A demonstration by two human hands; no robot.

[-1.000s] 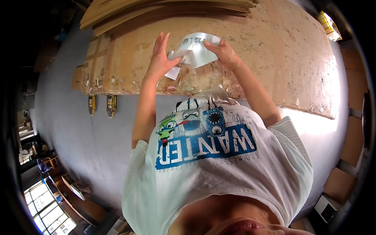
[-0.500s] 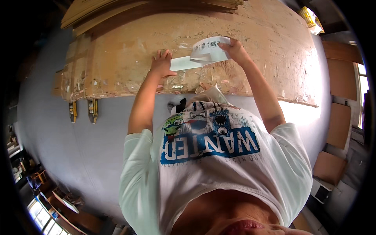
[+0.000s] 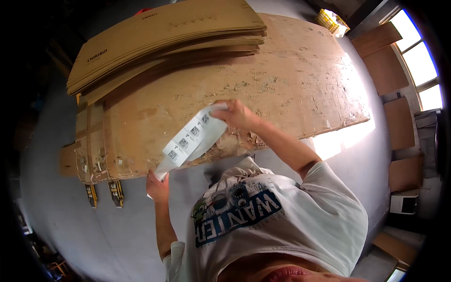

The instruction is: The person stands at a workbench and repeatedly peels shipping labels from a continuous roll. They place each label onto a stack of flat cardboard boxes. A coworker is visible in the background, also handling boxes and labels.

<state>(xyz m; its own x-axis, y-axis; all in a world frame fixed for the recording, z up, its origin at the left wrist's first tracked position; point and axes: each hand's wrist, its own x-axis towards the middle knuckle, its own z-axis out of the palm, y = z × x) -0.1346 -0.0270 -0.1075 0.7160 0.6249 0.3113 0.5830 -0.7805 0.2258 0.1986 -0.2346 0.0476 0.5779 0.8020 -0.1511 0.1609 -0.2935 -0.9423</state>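
Left hand (image 3: 158, 186) closed low on the white label strip (image 3: 191, 136), right hand (image 3: 236, 115) pinching its upper end, and it's slanting above worn cardboard (image 3: 291, 80)!

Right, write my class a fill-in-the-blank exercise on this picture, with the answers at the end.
The bare right hand grips the long white paper label strip near its ____ (upper or lower) end; the bare left hand holds it near the other.
The small dark printed codes on it are shaped like ____.
The stack of flat brown cardboard sheets sits toward picture ____ (left or right).
Missing words: upper; squares; left.
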